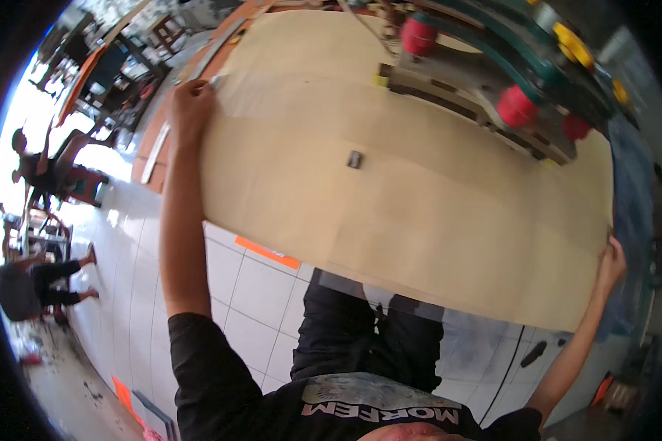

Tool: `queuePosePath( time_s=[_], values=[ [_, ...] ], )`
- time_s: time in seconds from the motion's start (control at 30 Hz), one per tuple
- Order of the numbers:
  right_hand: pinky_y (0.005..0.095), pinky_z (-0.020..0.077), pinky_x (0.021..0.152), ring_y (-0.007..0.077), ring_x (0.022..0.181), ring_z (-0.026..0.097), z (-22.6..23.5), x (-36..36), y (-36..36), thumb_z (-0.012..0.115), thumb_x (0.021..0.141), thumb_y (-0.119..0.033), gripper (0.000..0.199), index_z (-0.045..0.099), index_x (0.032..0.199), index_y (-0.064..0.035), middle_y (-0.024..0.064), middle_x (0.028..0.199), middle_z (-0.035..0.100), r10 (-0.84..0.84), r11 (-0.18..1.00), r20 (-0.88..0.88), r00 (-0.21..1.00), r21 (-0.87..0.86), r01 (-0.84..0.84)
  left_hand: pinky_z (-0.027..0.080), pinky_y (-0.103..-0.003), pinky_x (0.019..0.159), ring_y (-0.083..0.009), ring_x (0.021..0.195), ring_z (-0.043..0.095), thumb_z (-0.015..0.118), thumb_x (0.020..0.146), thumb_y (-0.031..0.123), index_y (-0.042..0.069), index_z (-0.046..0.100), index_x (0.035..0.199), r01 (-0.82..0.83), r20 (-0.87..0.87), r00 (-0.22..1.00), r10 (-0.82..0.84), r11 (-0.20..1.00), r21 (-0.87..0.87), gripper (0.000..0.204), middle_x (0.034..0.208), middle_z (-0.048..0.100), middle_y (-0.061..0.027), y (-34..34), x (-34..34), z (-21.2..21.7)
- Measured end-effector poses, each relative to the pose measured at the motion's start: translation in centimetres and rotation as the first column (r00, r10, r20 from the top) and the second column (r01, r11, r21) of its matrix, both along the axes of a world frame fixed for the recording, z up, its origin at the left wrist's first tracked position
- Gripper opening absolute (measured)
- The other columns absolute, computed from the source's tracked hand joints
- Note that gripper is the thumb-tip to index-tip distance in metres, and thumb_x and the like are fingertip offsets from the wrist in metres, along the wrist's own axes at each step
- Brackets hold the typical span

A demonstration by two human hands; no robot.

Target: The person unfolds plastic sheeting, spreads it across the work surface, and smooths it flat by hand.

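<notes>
A large tan sheet (287,169), which could be paper or thin leather, spreads out in front of me. Its near edge reaches out over my legs. My left hand (191,109) is closed on its left edge, fingers curled, with something pale beside the fingertips. Far to the right, my right hand (612,263) pinches the sheet's right edge, the thumb side on top. A small dark block (355,159) lies on the sheet around its middle, apart from both hands.
A green machine (485,51) with red knobs (517,105) and a metal bar (449,99) stands over the sheet's far right. A brown table (151,151) borders it on the left. People (44,165) sit farther left. A dark cable (506,371) crosses the tiled floor.
</notes>
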State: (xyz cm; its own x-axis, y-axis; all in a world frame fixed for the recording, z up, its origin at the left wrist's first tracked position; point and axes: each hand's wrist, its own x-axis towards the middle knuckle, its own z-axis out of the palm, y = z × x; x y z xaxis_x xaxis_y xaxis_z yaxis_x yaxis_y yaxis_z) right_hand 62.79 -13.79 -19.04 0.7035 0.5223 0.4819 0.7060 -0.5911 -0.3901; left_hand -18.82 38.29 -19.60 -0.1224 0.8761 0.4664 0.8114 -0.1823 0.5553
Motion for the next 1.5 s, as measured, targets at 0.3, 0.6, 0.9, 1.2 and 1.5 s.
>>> queuePosePath(
  time_s=[0.3, 0.6, 0.9, 1.2, 1.5],
  values=[
    [0.0333, 0.0507, 0.089, 0.0254, 0.101, 0.069, 1.3, -4.8, 2.6, 0.063, 0.096, -0.018, 0.026, 0.071, 0.113, -0.0017, 0.0149, 0.110, 0.073, -0.101, 0.995, -0.043, 0.994, 0.004, 0.102, 0.053, -0.031, 0.082, -0.0201, 0.089, 0.072, 0.068, 0.091, 0.019, 0.001, 0.074, 0.111, 0.071, -0.036, 0.997, -0.070, 0.996, 0.044, 0.028, 0.098, 0.075, -0.0161, 0.0, -0.1, 0.3],
    [0.0399, 0.0500, 0.092, 0.0356, 0.106, 0.067, 2.2, -6.3, 3.0, 0.060, 0.096, -0.022, 0.027, 0.072, 0.116, -0.0076, 0.0167, 0.115, 0.071, -0.152, 0.988, 0.023, 0.988, -0.027, 0.153, 0.053, -0.032, 0.089, -0.0219, 0.097, 0.071, 0.067, 0.094, 0.020, 0.000, 0.072, 0.115, 0.060, -0.082, 0.995, -0.062, 0.998, -0.022, 0.030, 0.108, 0.074, -0.0174, 0.2, -0.5, 0.4],
    [0.0392, 0.0511, 0.089, 0.0343, 0.103, 0.068, 1.7, -5.6, 2.7, 0.061, 0.095, -0.023, 0.027, 0.073, 0.114, -0.0081, 0.0170, 0.113, 0.072, -0.117, 0.992, 0.078, 0.990, -0.040, 0.121, 0.053, -0.033, 0.087, -0.0235, 0.096, 0.072, 0.066, 0.093, 0.020, 0.000, 0.073, 0.112, 0.085, -0.103, 0.991, -0.085, 0.996, -0.007, 0.028, 0.103, 0.075, -0.0173, 1.2, -1.8, -0.3],
    [0.0372, 0.0514, 0.088, 0.0328, 0.103, 0.069, 2.0, -6.8, 3.5, 0.064, 0.094, -0.025, 0.027, 0.073, 0.111, -0.0067, 0.0172, 0.111, 0.072, -0.126, 0.992, 0.023, 0.992, -0.002, 0.126, 0.051, -0.036, 0.093, -0.0253, 0.104, 0.069, 0.062, 0.095, 0.028, 0.004, 0.071, 0.119, 0.056, -0.199, 0.978, -0.066, 0.997, -0.055, 0.035, 0.112, 0.073, -0.0151, 2.6, -3.4, -0.9],
    [0.0384, 0.0524, 0.086, 0.0333, 0.099, 0.070, 1.8, -6.7, 3.3, 0.066, 0.092, -0.025, 0.025, 0.075, 0.110, -0.0096, 0.0170, 0.106, 0.073, -0.135, 0.991, 0.031, 0.990, 0.021, 0.134, 0.051, -0.035, 0.091, -0.0265, 0.104, 0.070, 0.063, 0.095, 0.023, 0.007, 0.073, 0.117, 0.106, -0.176, 0.978, -0.110, 0.994, -0.031, 0.029, 0.112, 0.073, -0.0149, 3.5, -4.7, -1.3]
  ],
)
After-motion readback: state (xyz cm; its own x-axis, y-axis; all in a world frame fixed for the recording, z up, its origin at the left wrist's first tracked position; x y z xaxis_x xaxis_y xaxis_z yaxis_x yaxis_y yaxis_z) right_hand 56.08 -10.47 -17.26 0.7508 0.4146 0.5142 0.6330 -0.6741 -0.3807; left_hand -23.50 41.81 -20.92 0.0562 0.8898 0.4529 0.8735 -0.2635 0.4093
